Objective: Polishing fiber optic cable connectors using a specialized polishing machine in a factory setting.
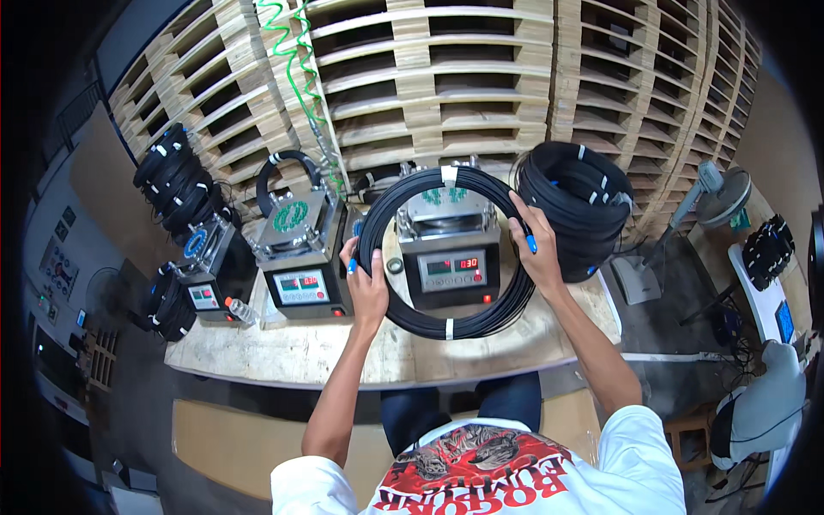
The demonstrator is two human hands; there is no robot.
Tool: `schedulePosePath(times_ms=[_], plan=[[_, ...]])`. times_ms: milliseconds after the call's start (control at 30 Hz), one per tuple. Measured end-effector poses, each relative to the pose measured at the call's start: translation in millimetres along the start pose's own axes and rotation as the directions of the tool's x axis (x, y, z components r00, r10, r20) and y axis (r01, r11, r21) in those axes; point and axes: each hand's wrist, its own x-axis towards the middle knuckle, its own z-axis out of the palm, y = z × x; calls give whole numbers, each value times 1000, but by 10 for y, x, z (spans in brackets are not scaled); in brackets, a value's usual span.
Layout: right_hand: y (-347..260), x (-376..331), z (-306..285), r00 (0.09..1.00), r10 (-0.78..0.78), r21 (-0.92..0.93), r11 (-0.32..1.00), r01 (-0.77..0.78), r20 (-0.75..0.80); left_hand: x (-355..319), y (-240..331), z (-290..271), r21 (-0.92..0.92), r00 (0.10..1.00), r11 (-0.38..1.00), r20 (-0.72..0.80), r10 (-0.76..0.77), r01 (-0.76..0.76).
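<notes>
A large coil of black cable [401, 318] is held up in front of me by both hands, with a white band around it at its top and another at its bottom. My left hand [367, 287] is closed around the coil's left side. On its right side my right hand [536, 245] grips it, fingers wrapped over the cable. Something blue is wrapped on a finger of each hand. Through the ring shows a machine [451, 270] with red digits on its panel and a round metal top, standing on the table just behind the coil.
On the wooden table [326, 356] stand two similar machines, one [305, 249] beside the coil and one [210, 266] farther left, with a clear bottle [243, 311] between. Stacked black coils [566, 206] rise at the right; more coils [176, 184] pile up far left. Wooden pallets [429, 64] wall the back.
</notes>
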Motion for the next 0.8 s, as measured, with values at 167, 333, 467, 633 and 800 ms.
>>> schedulePosePath(times_ms=[167,333,467,633,800], plan=[[-34,-882,-153,997,21,-102,995,-13,77,-900,127,-220,41,977,982,103,-185,182],[175,-1737,5,908,329,-165,941,-294,258,-1752,-287,-445,210,943,938,130,-306,276],[409,-1950,57,832,428,-273,898,-346,353,-1812,-281,-449,505,858,812,236,-456,292],[555,-1946,134,789,471,-418,856,-303,394,-1798,-470,-333,728,860,671,246,-447,140],[560,-1718,125,822,295,-577,816,49,488,-1674,-716,-439,599,896,801,355,-265,-1]])
